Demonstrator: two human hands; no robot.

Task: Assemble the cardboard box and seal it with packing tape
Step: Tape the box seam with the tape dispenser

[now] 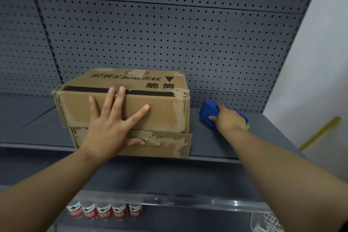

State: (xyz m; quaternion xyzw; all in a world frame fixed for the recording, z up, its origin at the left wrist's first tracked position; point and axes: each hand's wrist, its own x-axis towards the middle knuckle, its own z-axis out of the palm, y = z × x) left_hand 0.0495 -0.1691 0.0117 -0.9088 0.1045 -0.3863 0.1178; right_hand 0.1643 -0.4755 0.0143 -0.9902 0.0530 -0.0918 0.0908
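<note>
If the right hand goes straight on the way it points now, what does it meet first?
The right hand grips the blue tape dispenser; beyond that, probably the right side of the cardboard box, though depth is unclear.

pegboard [169, 34] mounted behind grey shelf [216, 143] | five red-labelled bottles [104, 210] lined up below | yellow strip [320, 133], possibly tape, seen at right

脆筒 in black on the cardboard box [162, 113] top, black triangle [170, 79] above it, bottle labels [104, 211] unreadable
</note>
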